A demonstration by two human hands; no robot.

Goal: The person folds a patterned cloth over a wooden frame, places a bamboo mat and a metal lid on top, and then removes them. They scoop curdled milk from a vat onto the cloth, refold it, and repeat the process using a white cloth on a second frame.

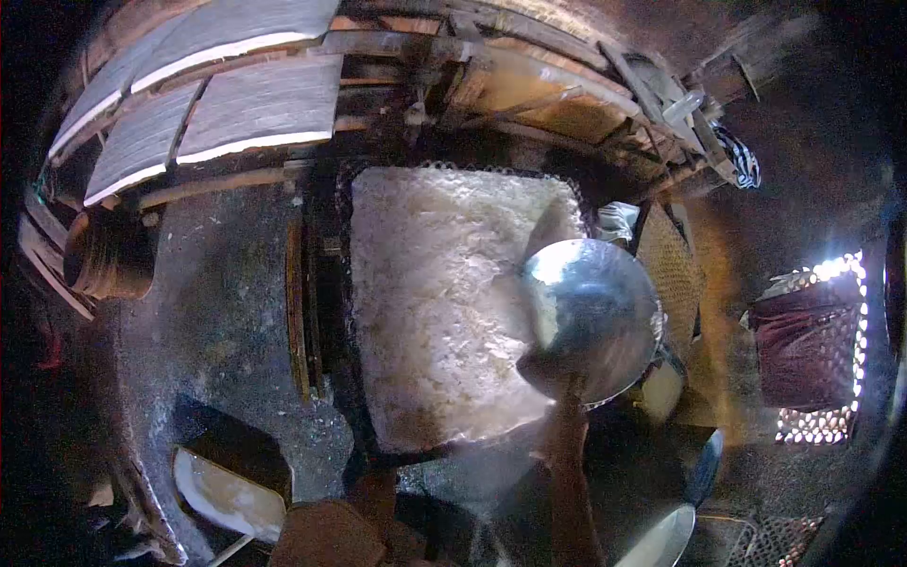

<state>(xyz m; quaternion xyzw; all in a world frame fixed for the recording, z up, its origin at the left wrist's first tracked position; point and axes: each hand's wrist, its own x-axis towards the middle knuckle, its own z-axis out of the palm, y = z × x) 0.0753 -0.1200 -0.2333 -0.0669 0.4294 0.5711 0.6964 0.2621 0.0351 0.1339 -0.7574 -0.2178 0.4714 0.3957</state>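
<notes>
My right hand grips the near rim of a shiny round metal bowl. The bowl is tilted over the right side of a large rectangular tray with a dark rim. A thick bed of pale, lumpy, crumbly material fills the tray, with a bright hollow beside the bowl. My left hand is low at the tray's near left corner, in deep shadow, its fingers not visible.
Grey slatted panels rest on a wooden rack at upper left. A brown round container stands at far left. Near the front are a rectangular pan with whitish contents and another metal bowl. A dark red cloth-covered crate stands right.
</notes>
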